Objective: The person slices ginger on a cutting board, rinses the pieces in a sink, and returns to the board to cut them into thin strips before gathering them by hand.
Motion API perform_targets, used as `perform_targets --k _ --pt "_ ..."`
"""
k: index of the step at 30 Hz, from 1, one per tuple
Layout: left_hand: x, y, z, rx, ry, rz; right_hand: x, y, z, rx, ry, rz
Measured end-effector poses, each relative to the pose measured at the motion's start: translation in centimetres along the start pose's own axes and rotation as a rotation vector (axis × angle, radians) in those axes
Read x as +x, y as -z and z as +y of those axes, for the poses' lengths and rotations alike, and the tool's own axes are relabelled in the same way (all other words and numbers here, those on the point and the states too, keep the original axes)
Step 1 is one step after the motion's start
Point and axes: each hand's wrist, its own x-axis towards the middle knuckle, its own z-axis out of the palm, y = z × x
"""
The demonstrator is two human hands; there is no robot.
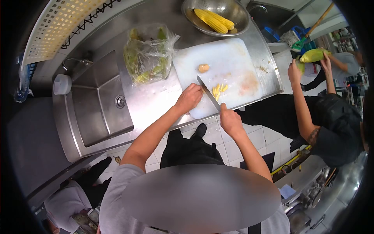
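Though apart, right hand (231, 121) round diagonal knife (209, 94), tip forward-left; left hand (189, 97), grip unclear

Bright light glares off the counter (150, 107) beside the sink (87, 107); wide-angle distortion curves its edges; the view's corners are black, bottom centre blurred.

And the head camera is looking forward and steeply down, its wide, round view bowing at the edges, framing the left hand (189, 97) and right hand (230, 120) fairly near, the cutting board (230, 58) above the middle, the sink (85, 105) off leftward.
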Motion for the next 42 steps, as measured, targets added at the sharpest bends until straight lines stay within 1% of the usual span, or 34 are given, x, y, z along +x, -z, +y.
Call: perform_targets --k 2,5,8,9,11,12,15,16,17,19,22,25,28,31,33,34,37,40,42 --pt "0.0 0.1 -0.1 0.015 -0.002 0.003 -0.9 2.0 -0.7 -0.005 0.006 -0.02" --pt "-0.1 0.1 0.1 0.014 0.0 -0.002 -1.3 1.6 -1.0 0.015 0.006 -0.032" --pt "-0.1 -0.1 0.3 -0.007 0.015 0.005 0.6 -1.9 -0.2 0.045 0.021 0.041" --pt "0.0 0.1 0.2 -0.013 0.02 0.009 0.5 -1.2 -0.5 0.017 0.013 0.014" --pt "-0.6 0.8 0.2 -0.071 0.083 0.085 -0.2 0.3 -0.9 -0.031 -0.004 -0.042" --pt "-1.0 1.3 0.5 -0.1 0.117 0.123 -0.9 1.0 -1.2 -0.038 0.005 0.026" --pt "-1.2 3.7 3.3 0.015 0.247 0.225 -2.9 1.4 -1.0 -0.066 0.022 0.202" --pt "-1.6 4.1 3.8 0.031 0.24 0.131 -2.9 0.9 -0.5 -0.087 0.04 0.247" --pt "-1.5 4.2 4.6 0.045 0.188 0.051 -3.0 0.6 -0.1 -0.108 0.06 0.294" --pt "0.0 4.5 6.9 0.08 0.085 -0.106 -3.3 0.9 0.0 -0.102 0.084 0.325" --pt "0.2 3.1 6.9 0.11 0.058 -0.336 -4.4 1.7 0.5 -0.137 0.103 0.318" --pt "0.1 2.1 5.3 0.06 0.108 -0.397 -6.6 3.7 1.5 -0.178 0.074 0.281" --pt "-0.2 1.6 3.8 0.107 0.115 -0.348 -9.5 5.7 2.7 -0.114 0.027 0.245" --pt "-0.7 1.9 2.6 0.078 0.196 -0.089 -10.5 6.7 3.1 0.076 -0.028 0.211" --pt "-0.2 1.8 2.4 0.08 0.355 -0.036 -10.2 6.8 2.8 0.244 -0.047 0.203" --pt "0.3 1.6 2.5 0.08 0.434 -0.008 -9.3 5.2 3.3 0.312 0.037 0.295" --pt "1.8 0.6 2.9 0.164 0.305 -0.017 -6.9 2.3 3.0 0.387 -0.055 0.185" --pt "1.2 -0.6 0.7 0.078 0.164 -0.132 -5.5 1.1 2.7 0.391 -0.028 0.198" --pt "0.9 -0.4 -0.1 0.026 0.083 -0.064 -5.4 0.6 2.4 0.358 -0.018 0.22"
